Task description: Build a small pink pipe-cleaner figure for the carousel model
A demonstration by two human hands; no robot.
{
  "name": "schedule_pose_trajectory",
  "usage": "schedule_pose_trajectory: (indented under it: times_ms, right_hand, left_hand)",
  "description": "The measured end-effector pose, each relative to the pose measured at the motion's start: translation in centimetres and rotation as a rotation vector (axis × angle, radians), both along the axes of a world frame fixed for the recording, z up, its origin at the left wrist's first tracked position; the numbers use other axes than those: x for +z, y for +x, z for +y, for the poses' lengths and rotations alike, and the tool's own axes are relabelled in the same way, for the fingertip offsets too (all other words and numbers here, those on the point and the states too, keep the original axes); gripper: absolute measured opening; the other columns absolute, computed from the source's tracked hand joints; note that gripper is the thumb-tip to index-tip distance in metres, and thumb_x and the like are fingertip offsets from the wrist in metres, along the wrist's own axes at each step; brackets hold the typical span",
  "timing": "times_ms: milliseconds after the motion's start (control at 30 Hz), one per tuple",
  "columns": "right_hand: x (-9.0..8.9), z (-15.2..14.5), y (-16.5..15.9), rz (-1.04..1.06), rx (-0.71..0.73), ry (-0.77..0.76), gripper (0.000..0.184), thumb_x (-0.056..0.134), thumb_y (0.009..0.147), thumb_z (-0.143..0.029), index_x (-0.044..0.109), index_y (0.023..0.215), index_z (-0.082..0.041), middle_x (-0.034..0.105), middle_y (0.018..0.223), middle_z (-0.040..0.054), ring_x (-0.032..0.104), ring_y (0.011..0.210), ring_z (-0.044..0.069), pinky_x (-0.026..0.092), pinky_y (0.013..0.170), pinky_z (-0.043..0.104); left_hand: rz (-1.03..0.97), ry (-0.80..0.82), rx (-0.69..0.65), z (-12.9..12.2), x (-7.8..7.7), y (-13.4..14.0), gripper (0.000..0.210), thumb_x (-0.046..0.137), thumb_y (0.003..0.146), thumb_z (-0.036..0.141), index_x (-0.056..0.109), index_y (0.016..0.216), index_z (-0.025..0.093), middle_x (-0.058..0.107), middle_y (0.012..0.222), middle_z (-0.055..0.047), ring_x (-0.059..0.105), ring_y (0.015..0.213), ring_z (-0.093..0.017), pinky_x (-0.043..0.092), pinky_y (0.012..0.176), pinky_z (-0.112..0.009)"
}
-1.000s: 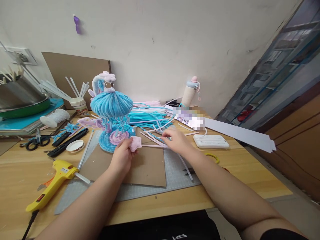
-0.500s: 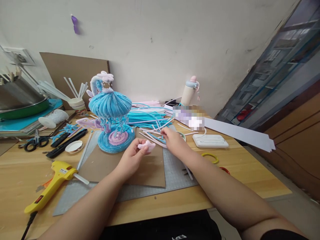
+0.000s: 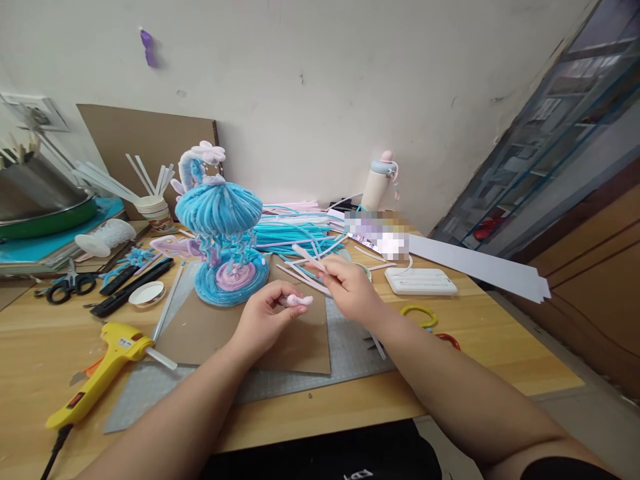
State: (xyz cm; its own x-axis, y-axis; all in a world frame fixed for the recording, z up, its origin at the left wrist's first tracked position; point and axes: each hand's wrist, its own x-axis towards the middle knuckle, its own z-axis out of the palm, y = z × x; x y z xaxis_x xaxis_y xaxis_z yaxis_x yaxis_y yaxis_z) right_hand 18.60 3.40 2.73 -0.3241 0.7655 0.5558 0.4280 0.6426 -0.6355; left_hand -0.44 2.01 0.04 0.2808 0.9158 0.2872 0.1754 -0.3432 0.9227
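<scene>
My left hand pinches a small pale pink fuzzy piece, bent from pipe cleaner, over the brown cardboard sheet. My right hand is closed on a pale pink pipe cleaner, whose end sticks out up and to the left. The two held pieces are apart. Behind my left hand stands a blue jellyfish-shaped pipe cleaner lamp on a round blue base with a pink centre. Loose pink and blue pipe cleaners lie behind my hands.
A yellow glue gun lies at the left. Beyond it are black-handled scissors and a white tape roll. A white power bank, yellow-and-red-handled tool and bottle are at the right. A grey cutting mat lies beneath the cardboard.
My right hand has lifted a pale pink pipe cleaner from the loose ones and drawn it slightly nearer. My left hand has turned its fuzzy piece a little.
</scene>
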Motion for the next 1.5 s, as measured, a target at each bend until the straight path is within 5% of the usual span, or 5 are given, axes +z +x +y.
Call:
schedule_pose_trajectory:
  times_ms: [167, 400, 733, 1167, 1500]
  right_hand:
    - [-0.1, -0.6, -0.9, 0.06, 0.055, -0.224, 0.026, 0.045, 0.091, -0.029, 0.062, 0.109, -0.02, 0.067, 0.097, 0.003, 0.061, 0.085, 0.015, 0.045, 0.074, 0.026]
    - [-0.2, -0.3, -0.1, -0.041, -0.028, 0.133, 0.028, 0.044, 0.089, -0.015, 0.065, 0.106, -0.02, 0.065, 0.094, 0.0068, 0.059, 0.087, 0.016, 0.046, 0.076, 0.028]
    - [-0.1, -1.0, -0.3, -0.095, -0.043, 0.152, 0.021, 0.049, 0.088, -0.018, 0.066, 0.101, -0.021, 0.069, 0.088, 0.0036, 0.061, 0.077, 0.014, 0.045, 0.07, 0.025]
    - [-0.8, 0.2, 0.0, -0.221, -0.225, -0.008, 0.022, 0.045, 0.085, -0.014, 0.059, 0.1, -0.022, 0.065, 0.095, 0.0053, 0.058, 0.085, 0.019, 0.04, 0.07, 0.028]
    - [-4.4, 1.9, -1.9, -0.204, -0.129, -0.238, 0.047, 0.042, 0.06, 0.005, 0.058, 0.099, -0.014, 0.055, 0.104, 0.0105, 0.05, 0.102, 0.022, 0.039, 0.09, 0.037]
  left_hand:
    - [0.015, 0.032, 0.053, 0.2, -0.1, 0.0, 0.013, 0.065, 0.074, 0.023, 0.061, 0.084, 0.017, 0.063, 0.085, -0.004, 0.059, 0.081, -0.017, 0.045, 0.076, -0.029]
    - [-0.12, -0.183, 0.01, 0.2, 0.1, 0.0, 0.022, 0.063, 0.078, 0.034, 0.059, 0.089, 0.016, 0.065, 0.088, -0.006, 0.061, 0.084, -0.018, 0.046, 0.076, -0.029]
    - [-0.36, -0.232, 0.017, 0.2, 0.6, 0.2, 0.035, 0.072, 0.069, 0.03, 0.055, 0.097, 0.017, 0.065, 0.084, -0.003, 0.064, 0.077, -0.016, 0.049, 0.069, -0.027]
    - [0.204, -0.028, 0.099, -0.4, 0.3, -0.2, 0.016, 0.063, 0.076, 0.032, 0.058, 0.081, 0.018, 0.062, 0.071, 0.001, 0.056, 0.065, -0.013, 0.043, 0.06, -0.024]
    - [0.165, 0.12, 0.059, -2.9, 3.0, 0.0, 0.008, 0.064, 0.075, 0.023, 0.059, 0.08, 0.019, 0.063, 0.078, -0.002, 0.059, 0.077, -0.016, 0.046, 0.073, -0.027]
